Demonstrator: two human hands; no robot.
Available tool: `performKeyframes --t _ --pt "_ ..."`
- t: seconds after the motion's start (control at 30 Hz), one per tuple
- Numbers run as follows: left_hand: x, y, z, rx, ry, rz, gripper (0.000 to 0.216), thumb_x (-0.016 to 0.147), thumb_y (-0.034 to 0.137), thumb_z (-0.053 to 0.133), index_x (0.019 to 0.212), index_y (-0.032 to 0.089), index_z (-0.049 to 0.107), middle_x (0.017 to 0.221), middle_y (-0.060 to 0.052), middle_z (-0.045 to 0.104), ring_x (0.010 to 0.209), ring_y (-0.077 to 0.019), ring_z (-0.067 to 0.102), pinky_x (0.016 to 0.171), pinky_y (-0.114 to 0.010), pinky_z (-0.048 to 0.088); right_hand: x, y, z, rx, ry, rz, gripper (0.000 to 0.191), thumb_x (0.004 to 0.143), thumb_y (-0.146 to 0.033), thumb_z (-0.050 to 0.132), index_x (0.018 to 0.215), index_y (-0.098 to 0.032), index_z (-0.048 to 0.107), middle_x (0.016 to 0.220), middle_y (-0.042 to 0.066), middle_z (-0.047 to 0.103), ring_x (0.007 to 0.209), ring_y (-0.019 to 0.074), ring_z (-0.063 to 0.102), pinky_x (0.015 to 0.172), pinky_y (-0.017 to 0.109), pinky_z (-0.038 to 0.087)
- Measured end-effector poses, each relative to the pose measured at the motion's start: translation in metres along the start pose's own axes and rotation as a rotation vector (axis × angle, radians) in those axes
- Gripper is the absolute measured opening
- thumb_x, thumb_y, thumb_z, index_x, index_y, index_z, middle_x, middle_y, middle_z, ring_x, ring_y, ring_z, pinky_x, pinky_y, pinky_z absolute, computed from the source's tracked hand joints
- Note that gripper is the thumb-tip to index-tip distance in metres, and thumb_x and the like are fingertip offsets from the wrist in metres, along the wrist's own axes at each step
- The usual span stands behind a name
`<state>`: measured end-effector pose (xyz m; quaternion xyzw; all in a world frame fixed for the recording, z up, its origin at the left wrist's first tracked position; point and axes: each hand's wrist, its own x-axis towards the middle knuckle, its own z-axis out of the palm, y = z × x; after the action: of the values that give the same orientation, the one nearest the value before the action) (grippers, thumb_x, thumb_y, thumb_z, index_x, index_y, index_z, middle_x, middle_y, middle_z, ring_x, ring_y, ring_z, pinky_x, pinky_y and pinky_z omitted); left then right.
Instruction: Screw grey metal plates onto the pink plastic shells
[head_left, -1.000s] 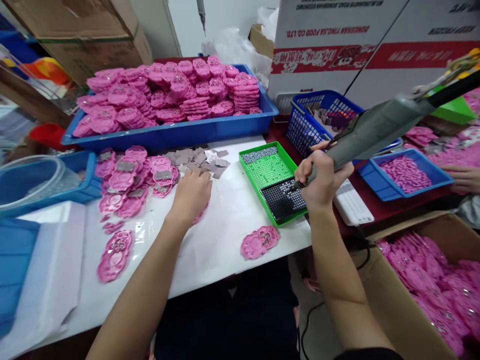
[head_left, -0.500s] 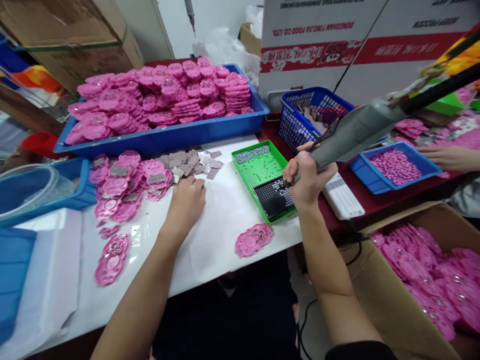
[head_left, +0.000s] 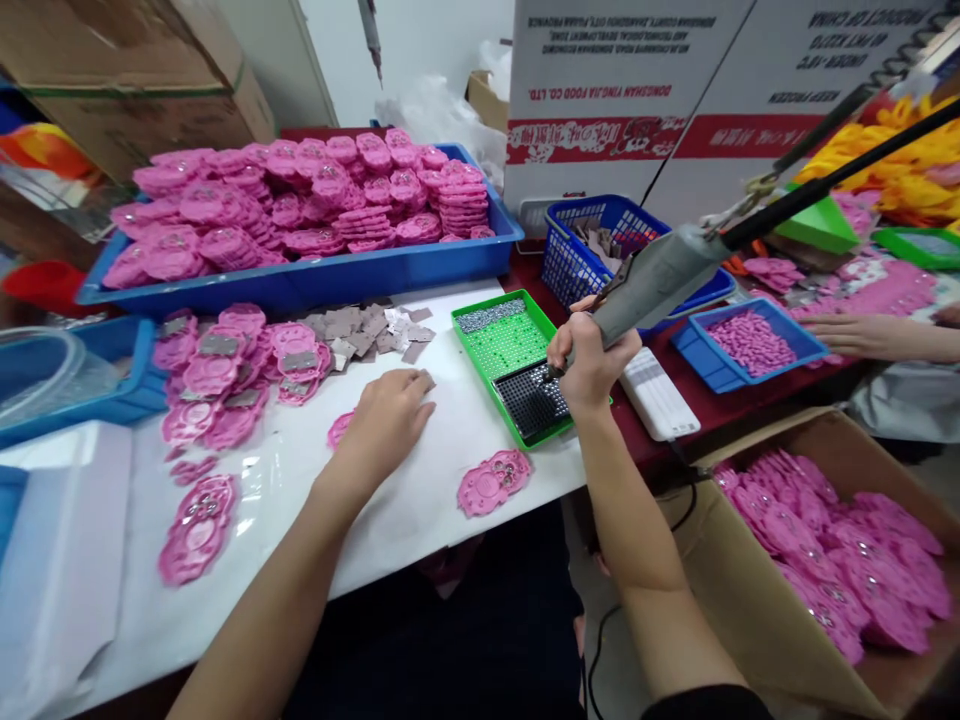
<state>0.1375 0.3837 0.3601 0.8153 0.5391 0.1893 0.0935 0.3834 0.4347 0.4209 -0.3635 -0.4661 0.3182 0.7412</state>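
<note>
My right hand (head_left: 589, 360) is wrapped around a grey hanging electric screwdriver (head_left: 649, 285). Its tip reaches down to the black perforated screw plate (head_left: 529, 400) at the near end of a green tray (head_left: 480, 365). Over the white tabletop, my left hand (head_left: 390, 415) is closed, with a small grey metal plate (head_left: 426, 380) at the fingertips. A pink plastic part (head_left: 339, 428) shows partly from behind this hand; whether they touch is hidden. Between my hands, near the table edge, lies another pink part (head_left: 493, 482) with shiny metal pieces on it.
Loose metal plates (head_left: 367, 330) and a pink heap (head_left: 225, 370) lie at left. Behind them stands a blue tray (head_left: 315, 275) stacked with pink parts. At right are a blue basket (head_left: 577, 265), a white device (head_left: 660, 395), a carton (head_left: 720, 560) and another person's hand (head_left: 855, 335).
My left hand has moved off the metal plate pile, rightward and nearer, and a pink part now shows beside it. The screwdriver tip stays at the black plate. The view has shifted slightly.
</note>
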Motion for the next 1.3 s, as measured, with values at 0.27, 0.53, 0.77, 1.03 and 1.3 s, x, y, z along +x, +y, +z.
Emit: performKeyframes --t 0.27,0.53,0.77,1.03,1.3 --pt "0.002 0.007 -0.006 -0.186 -0.107 0.002 0.014 0.098 0.027 0.057 0.103 0.024 0.07 0.107 -0.007 0.069 0.104 -0.0261 0.065 0.097 -0.045 0.053 0.003 0.002 0.004 -0.046 -0.048 -0.016 0.02 0.079 -0.036 0.068 0.077 -0.023 0.054 0.043 -0.011 0.042 0.032 0.0074 0.04 0.036 0.024 0.032" --pt "0.01 0.007 0.008 -0.151 -0.002 -0.033 0.018 0.092 0.027 0.063 0.108 0.021 0.069 0.106 -0.01 0.072 0.104 -0.0294 0.064 0.096 -0.047 0.051 0.002 0.002 0.007 -0.026 -0.017 -0.003 0.017 0.076 -0.033 0.069 0.084 -0.021 0.059 0.048 -0.01 0.047 0.034 0.0072 0.043 0.035 0.023 0.032" --pt "0.002 0.012 -0.012 -0.262 -0.079 -0.046 0.031 0.084 0.022 0.07 0.114 0.021 0.065 0.101 -0.006 0.076 0.096 -0.0263 0.068 0.089 -0.043 0.054 -0.018 -0.039 0.006 0.174 0.002 -0.117 0.007 0.08 -0.027 0.067 0.083 -0.024 0.061 0.044 -0.01 0.037 0.03 0.008 0.032 0.032 0.024 0.026" --pt "-0.041 0.038 0.0 -0.172 0.009 0.041 0.033 0.099 0.028 0.061 0.13 0.016 0.062 0.143 -0.017 0.06 0.137 -0.0323 0.055 0.114 -0.053 0.047 -0.054 -0.081 0.003 0.264 -0.36 -0.155 0.011 0.087 -0.028 0.062 0.096 -0.023 0.064 0.048 -0.01 0.04 0.029 0.0077 0.032 0.03 0.023 0.033" --pt "-0.11 0.062 -0.005 -0.018 0.006 0.078 0.04 0.105 0.026 0.05 0.143 0.014 0.054 0.151 -0.017 0.056 0.148 -0.0328 0.046 0.12 -0.053 0.047 -0.053 -0.088 -0.011 0.22 -0.427 -0.067 0.013 0.085 -0.026 0.066 0.098 -0.024 0.069 0.047 -0.009 0.04 0.03 0.0091 0.035 0.031 0.025 0.035"
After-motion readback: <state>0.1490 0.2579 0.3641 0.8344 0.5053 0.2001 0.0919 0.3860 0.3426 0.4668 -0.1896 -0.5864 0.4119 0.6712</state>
